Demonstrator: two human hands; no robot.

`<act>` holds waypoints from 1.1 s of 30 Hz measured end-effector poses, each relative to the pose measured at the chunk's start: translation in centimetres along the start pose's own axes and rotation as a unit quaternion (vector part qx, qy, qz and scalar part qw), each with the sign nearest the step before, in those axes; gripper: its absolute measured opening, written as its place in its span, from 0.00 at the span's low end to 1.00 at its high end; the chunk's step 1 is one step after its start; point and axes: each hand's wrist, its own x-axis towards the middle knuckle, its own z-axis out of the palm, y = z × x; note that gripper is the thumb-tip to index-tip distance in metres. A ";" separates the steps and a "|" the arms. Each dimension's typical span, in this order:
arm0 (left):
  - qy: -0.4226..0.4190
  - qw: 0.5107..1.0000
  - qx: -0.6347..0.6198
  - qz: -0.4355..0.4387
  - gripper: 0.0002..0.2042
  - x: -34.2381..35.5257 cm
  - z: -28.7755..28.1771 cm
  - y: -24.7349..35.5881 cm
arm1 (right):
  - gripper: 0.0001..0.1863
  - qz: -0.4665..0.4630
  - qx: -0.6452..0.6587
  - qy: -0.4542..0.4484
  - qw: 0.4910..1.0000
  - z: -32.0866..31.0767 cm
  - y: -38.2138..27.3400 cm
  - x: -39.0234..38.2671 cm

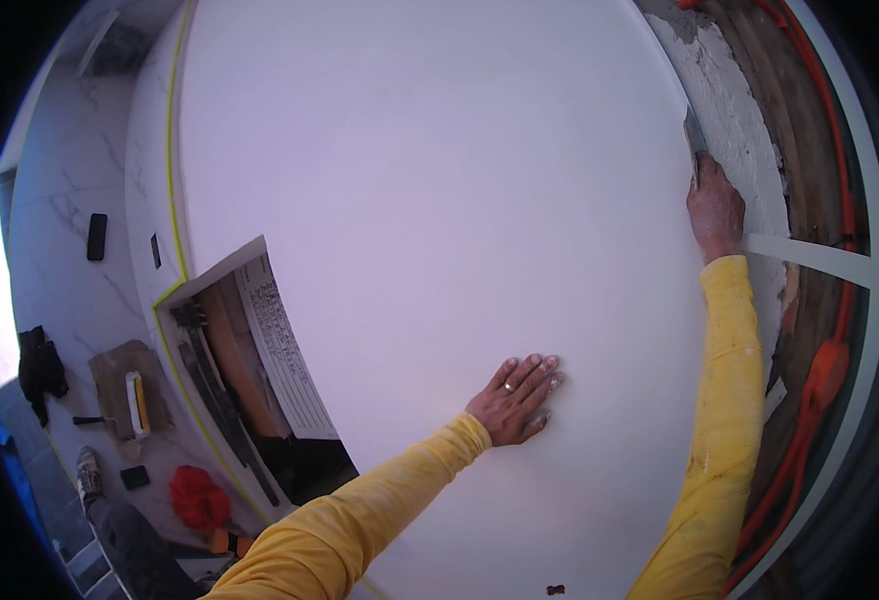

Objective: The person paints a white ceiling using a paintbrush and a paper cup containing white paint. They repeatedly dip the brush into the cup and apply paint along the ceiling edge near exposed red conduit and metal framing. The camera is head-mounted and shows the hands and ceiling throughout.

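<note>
Flat-bladed tool [694, 132] sits at the white panel's [439, 200] far right edge, clamped in the right hand's [716, 207] fingers; the left hand [514, 398], fingers slightly apart, rests flat on the panel, nearer.

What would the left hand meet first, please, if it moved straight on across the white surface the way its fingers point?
The left hand would probably meet the right hand first, near the edge of the white surface; depth there is unclear.
</note>
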 end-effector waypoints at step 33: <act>0.006 1.000 0.002 0.001 0.33 -0.1 0.3 -0.1 | 0.23 0.021 0.004 0.070 0.997 2.5 1.2 -1.8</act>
